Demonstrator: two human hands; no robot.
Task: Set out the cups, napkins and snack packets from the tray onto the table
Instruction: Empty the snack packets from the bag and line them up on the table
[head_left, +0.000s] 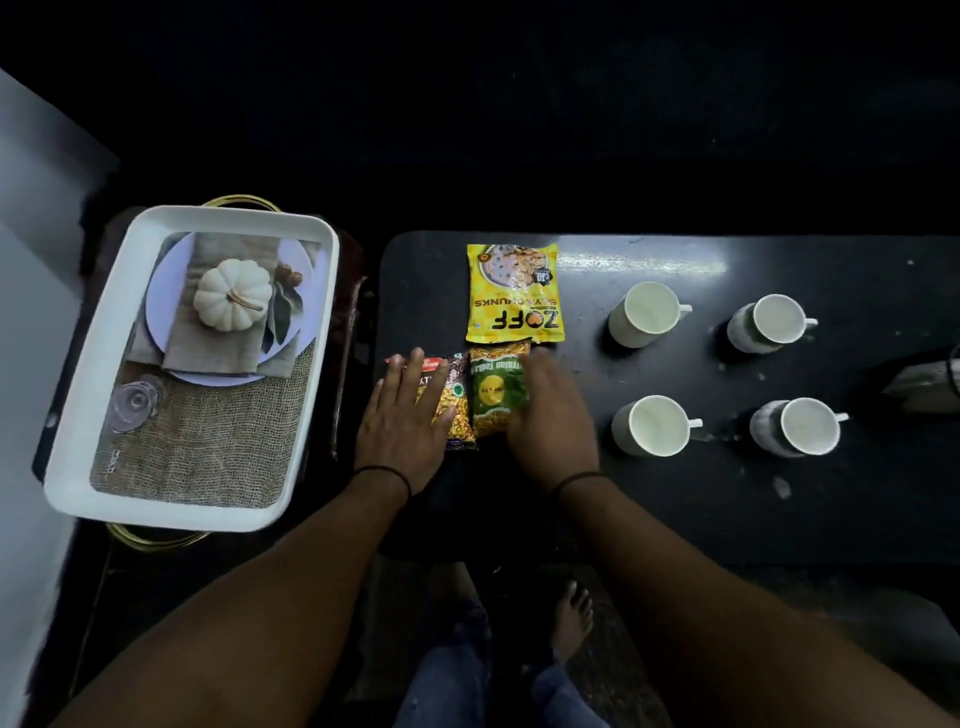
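Note:
On the black table (649, 519) lie three snack packets: a big yellow packet (513, 293) at the back, a red-and-yellow packet (451, 402) and a green packet (496, 389) side by side in front of it. My left hand (402, 418) lies flat, fingers spread, on the red-and-yellow packet. My right hand (550, 415), blurred, rests over the right edge of the green packet. Several white cups stand to the right, among them the back-left cup (647, 314) and the front-right cup (802, 426). The white tray (72, 395) sits at the left; nothing stands in it.
The tray's floor carries a printed picture of a pumpkin, plate and burlap. It rests on a dark stand with a gold rim (150, 538). A pale object (924, 387) lies at the table's right edge. My bare foot (571, 618) is below the table's front edge.

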